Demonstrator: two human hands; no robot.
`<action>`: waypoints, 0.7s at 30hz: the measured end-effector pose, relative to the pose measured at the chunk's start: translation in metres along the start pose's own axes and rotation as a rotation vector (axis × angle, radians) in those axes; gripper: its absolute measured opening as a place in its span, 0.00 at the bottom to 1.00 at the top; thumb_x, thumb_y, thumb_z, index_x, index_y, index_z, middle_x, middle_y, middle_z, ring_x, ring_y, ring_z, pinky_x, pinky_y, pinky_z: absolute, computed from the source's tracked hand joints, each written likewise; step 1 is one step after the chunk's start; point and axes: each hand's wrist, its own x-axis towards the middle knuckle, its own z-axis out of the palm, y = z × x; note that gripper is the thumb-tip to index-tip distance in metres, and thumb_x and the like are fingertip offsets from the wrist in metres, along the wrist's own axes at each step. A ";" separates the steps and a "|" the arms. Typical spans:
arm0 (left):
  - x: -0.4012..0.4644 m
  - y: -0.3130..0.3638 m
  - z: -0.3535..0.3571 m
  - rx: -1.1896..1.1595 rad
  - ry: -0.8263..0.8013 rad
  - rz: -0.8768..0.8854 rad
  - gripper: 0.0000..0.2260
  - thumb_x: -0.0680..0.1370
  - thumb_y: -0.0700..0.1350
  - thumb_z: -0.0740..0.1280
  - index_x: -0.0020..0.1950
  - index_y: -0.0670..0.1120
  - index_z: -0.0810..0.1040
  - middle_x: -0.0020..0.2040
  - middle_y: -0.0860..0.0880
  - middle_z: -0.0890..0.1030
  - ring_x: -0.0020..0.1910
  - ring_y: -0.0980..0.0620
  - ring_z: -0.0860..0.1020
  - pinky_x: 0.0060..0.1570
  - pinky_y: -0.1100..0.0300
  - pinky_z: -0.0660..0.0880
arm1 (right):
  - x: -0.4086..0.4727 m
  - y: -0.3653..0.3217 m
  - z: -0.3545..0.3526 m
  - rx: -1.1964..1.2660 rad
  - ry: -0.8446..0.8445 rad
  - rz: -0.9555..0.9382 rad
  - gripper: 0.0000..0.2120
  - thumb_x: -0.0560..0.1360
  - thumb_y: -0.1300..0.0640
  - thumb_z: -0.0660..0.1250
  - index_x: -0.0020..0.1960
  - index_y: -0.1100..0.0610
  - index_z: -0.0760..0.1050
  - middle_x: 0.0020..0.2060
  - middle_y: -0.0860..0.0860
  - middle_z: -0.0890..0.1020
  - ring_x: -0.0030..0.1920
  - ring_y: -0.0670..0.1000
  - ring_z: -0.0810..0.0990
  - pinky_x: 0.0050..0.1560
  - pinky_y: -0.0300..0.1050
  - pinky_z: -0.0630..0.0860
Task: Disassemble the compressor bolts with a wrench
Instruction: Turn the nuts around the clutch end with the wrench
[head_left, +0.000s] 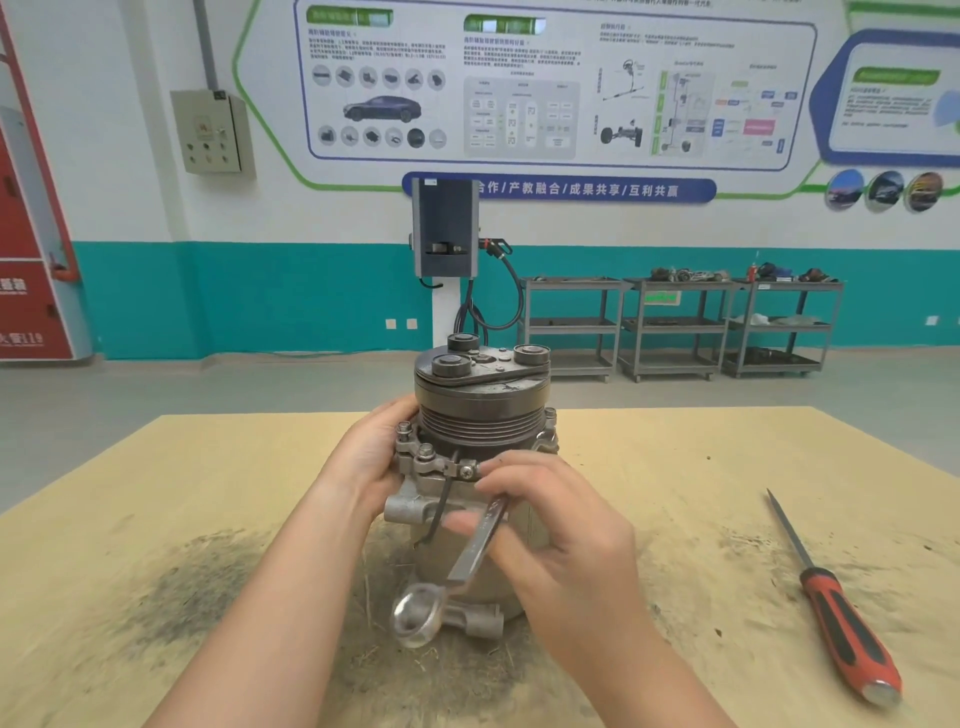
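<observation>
A grey metal compressor (480, 410) stands upright on the table, its dark grooved pulley on top. Bolts (426, 451) stick up from the flange below the pulley. My left hand (371, 457) holds the compressor's left side at the flange. My right hand (561, 530) grips the shaft of a silver wrench (470, 558) in front of the compressor. The wrench's ring end (415, 613) points down toward me; its upper end is hidden behind my fingers, close to a screw (467, 472) on a small clamp.
A red-and-black handled file or screwdriver (831, 608) lies on the tan table top (156, 519) at the right. Dark grime stains the board around the compressor. Beyond the table stand a charging post (445, 234) and metal carts (675, 327) by the wall.
</observation>
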 end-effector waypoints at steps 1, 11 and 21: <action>-0.001 0.000 -0.001 -0.006 -0.020 -0.013 0.25 0.67 0.47 0.72 0.62 0.37 0.77 0.54 0.38 0.81 0.53 0.42 0.80 0.60 0.45 0.76 | 0.001 0.000 -0.002 0.007 0.003 0.010 0.08 0.73 0.54 0.68 0.47 0.59 0.80 0.47 0.47 0.81 0.52 0.41 0.79 0.54 0.37 0.77; 0.002 -0.002 0.000 0.088 0.038 0.105 0.08 0.81 0.38 0.62 0.43 0.41 0.78 0.31 0.49 0.84 0.29 0.55 0.83 0.24 0.64 0.75 | 0.029 0.002 -0.040 0.506 0.382 0.521 0.11 0.82 0.55 0.54 0.48 0.59 0.72 0.40 0.55 0.84 0.32 0.51 0.81 0.36 0.41 0.78; -0.003 0.001 0.004 0.094 0.044 0.107 0.11 0.81 0.40 0.62 0.40 0.41 0.79 0.31 0.48 0.84 0.29 0.54 0.83 0.24 0.66 0.75 | 0.034 0.019 -0.050 0.859 0.503 0.738 0.06 0.83 0.63 0.54 0.48 0.55 0.65 0.34 0.55 0.84 0.26 0.49 0.77 0.30 0.39 0.77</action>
